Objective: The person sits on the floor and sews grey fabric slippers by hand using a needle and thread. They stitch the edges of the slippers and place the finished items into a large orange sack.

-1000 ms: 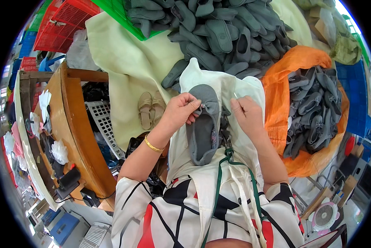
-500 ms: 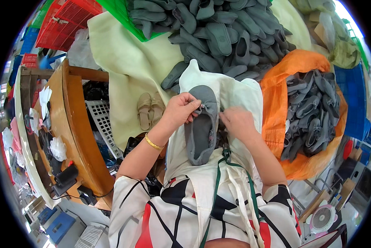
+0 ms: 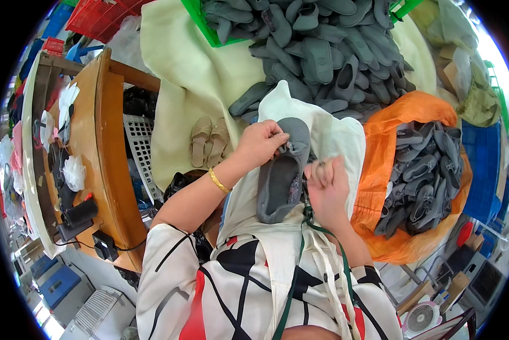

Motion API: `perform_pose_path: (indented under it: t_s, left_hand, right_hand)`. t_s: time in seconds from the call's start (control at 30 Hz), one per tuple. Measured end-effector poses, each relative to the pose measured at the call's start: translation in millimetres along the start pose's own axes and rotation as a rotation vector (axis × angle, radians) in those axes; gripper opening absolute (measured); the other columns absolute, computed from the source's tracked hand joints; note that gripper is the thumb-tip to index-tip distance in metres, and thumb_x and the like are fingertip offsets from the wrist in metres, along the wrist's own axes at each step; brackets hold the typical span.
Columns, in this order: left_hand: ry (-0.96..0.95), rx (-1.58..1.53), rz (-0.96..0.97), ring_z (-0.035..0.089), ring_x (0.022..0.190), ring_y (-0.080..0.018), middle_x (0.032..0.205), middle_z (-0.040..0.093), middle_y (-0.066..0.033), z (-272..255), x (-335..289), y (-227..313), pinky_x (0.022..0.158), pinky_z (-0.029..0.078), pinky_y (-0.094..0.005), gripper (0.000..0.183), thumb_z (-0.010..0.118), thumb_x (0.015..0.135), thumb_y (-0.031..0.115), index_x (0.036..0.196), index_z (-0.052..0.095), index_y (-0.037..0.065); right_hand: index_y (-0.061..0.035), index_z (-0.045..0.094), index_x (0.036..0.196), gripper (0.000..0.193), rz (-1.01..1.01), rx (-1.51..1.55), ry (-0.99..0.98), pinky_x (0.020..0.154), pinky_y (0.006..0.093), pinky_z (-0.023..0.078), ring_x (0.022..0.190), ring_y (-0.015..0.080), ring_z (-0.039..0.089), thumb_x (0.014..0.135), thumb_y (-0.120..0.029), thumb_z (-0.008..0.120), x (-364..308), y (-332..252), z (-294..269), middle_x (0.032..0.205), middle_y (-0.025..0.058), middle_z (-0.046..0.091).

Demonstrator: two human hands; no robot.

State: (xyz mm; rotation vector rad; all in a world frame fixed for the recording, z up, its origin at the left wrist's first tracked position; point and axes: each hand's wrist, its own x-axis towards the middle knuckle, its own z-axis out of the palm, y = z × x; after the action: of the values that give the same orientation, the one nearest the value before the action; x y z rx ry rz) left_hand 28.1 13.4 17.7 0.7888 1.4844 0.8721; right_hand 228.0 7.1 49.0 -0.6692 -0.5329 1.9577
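Note:
A grey slip-on shoe with a patterned lining lies on the white cloth over my lap, its toe pointing away from me. My left hand pinches the small decoration at the front of the shoe's opening. Just right of the shoe is my right hand, raised with its fingers curled in. Slight blur covers those fingers, and what they hold, if anything, is hidden. A green cord hangs from my neck and runs up to a dark piece beside my right hand.
Grey shoes are heaped ahead, partly in a green crate. An orange sack at right holds more. A wooden table stands at left. Beige sandals rest on the pale yellow sheet.
My right hand has turned and lifted, its fingers now curled upward beside the shoe. My left hand keeps its pinch at the shoe's front. The whole view has shifted slightly.

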Motion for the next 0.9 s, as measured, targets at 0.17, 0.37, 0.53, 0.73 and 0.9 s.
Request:
perform_pose_path:
  t_s: [0.17,0.37,0.53,0.73,0.9]
  left_hand:
    - [-0.020,0.118,0.058,0.056,0.055,-0.0069,0.071,0.064,-0.0005,-2.7,6.4,-2.3,0.049,0.045,-0.0241,0.019,0.069,0.090,0.020,0.084,0.063,0.003]
    - [0.091,0.647,0.680,0.060,0.086,-0.0222,0.093,0.062,-0.0083,-8.5,-12.2,27.2,0.075,0.048,-0.0348,0.024,0.073,0.079,0.015,0.097,0.062,0.005]
    - [0.016,1.026,0.908,0.056,0.095,-0.0303,0.094,0.058,-0.0124,6.0,-30.6,31.2,0.081,0.047,-0.0411,0.031,0.072,0.070,0.016,0.096,0.059,0.006]
    - [0.216,0.917,0.779,0.059,0.079,-0.0285,0.079,0.060,-0.0088,8.3,-20.1,23.1,0.067,0.049,-0.0383,0.020,0.072,0.072,0.017,0.084,0.059,0.005]
    - [0.290,0.860,0.540,0.060,0.074,-0.0310,0.075,0.061,-0.0119,4.2,-33.5,18.6,0.066,0.049,-0.0410,0.019,0.069,0.072,0.018,0.078,0.059,0.003]
  right_hand:
    - [-0.0119,0.038,0.071,0.040,-0.071,-0.162,-0.013,0.079,0.0373,0.040,0.060,0.0134,0.034,0.106,-0.030,0.038,-26.1,-3.7,-5.3,0.062,-0.0020,0.032]
    - [-0.0068,0.051,0.080,0.034,-0.205,-0.296,-0.033,0.089,0.0410,0.042,0.072,0.0166,0.049,0.106,-0.026,0.042,-17.5,-9.4,-3.5,0.074,0.0009,0.047]
    - [-0.0019,0.061,0.094,0.017,-0.439,-0.890,-0.125,0.081,0.0373,0.047,0.079,0.0196,0.057,0.100,-0.014,0.052,-27.2,-16.8,3.4,0.088,0.0062,0.062]
    - [-0.0015,0.062,0.094,0.007,-0.559,-1.261,-0.174,0.068,0.0290,0.047,0.074,0.0167,0.057,0.091,-0.004,0.057,-39.5,-63.3,-16.8,0.086,0.0094,0.064]
    - [-0.0039,0.054,0.080,0.017,-0.421,-0.613,0.078,0.061,0.0263,0.042,0.063,0.0126,0.048,0.095,-0.009,0.051,-36.8,-115.3,-38.5,0.071,0.0038,0.055]
